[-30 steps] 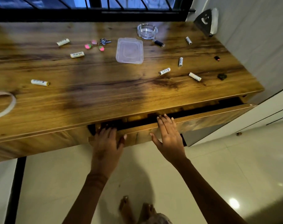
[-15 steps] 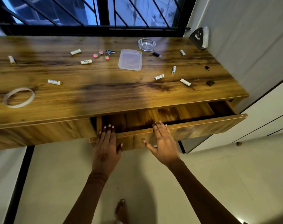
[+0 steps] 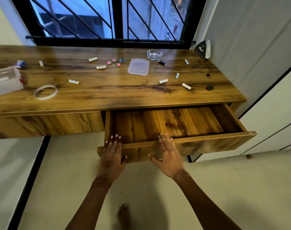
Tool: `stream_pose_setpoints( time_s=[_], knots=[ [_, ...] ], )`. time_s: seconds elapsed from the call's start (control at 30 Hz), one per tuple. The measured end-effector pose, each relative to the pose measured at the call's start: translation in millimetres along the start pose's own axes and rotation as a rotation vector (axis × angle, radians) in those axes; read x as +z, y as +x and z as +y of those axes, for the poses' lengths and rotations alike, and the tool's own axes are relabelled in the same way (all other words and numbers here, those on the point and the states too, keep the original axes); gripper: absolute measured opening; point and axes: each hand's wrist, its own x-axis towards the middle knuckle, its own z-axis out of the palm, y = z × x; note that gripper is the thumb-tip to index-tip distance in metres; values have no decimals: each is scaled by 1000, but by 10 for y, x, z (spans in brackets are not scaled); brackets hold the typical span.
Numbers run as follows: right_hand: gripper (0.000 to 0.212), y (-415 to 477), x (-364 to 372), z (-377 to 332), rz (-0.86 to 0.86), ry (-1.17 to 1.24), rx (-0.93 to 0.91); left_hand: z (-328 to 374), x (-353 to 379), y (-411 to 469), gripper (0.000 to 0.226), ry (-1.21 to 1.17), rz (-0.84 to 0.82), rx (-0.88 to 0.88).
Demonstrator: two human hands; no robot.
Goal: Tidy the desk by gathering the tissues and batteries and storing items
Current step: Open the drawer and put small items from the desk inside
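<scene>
Several white batteries lie scattered over the wooden desk (image 3: 108, 95), among them one at the left (image 3: 74, 81), one mid-desk (image 3: 101, 67) and one at the right (image 3: 186, 86). A dark battery (image 3: 162, 63) lies by the glass ashtray (image 3: 154, 54). Under the desk's right half a drawer (image 3: 216, 145) stands pulled out, its wooden bottom bare. My left hand (image 3: 111, 156) and my right hand (image 3: 169, 156) rest on the top edge of the drawer front, fingers straight and reaching over it.
A clear plastic lid (image 3: 138, 66), keys with pink tags (image 3: 116, 61), a tape ring (image 3: 45, 92), a translucent box (image 3: 5, 82), a blue and white packet (image 3: 20, 63) and two small dark items (image 3: 209, 87) lie on the desk. A window and a white cabinet bound it.
The drawer has slid much further out of the desk, with both hands staying on its front edge. The view has pulled back, so the desk's left end now shows.
</scene>
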Motion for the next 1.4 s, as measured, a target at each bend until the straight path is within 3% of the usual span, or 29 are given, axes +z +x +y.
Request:
stream_pose_setpoints(
  time_s=[0.17, 0.3, 0.53, 0.7, 0.93, 1.1, 1.23, 1.4],
  knots=[
    [97, -92, -23, 7, -37, -15, -16, 16, -64, -95, 76, -19, -65, -1],
    [85, -17, -155, 7, -102, 230, 70, 63, -142, -1, 114, -118, -111, -31],
    [61, 646, -541, 311, 108, 384, 171, 155, -340, 819, 92, -142, 32, 19],
    [51, 1402, -701, 786, 231, 401, 298, 187, -417, 1731, 100, -159, 67, 124],
    [51, 2523, -995, 1575, 215, 258, 503, 245, -230, 2881, 83, -114, -135, 219],
    [51, 3080, -1196, 2146, 101, 126, 585, 240, -8, 3251, 81, -30, -175, 292],
    [57, 3344, -1210, 2536, 29, -2, 627, 261, 40, 3342, 73, -46, -58, 304],
    [51, 3566, -1221, 2764, 14, -48, 648, 258, 72, 3387, 69, -25, -33, 307]
  ],
)
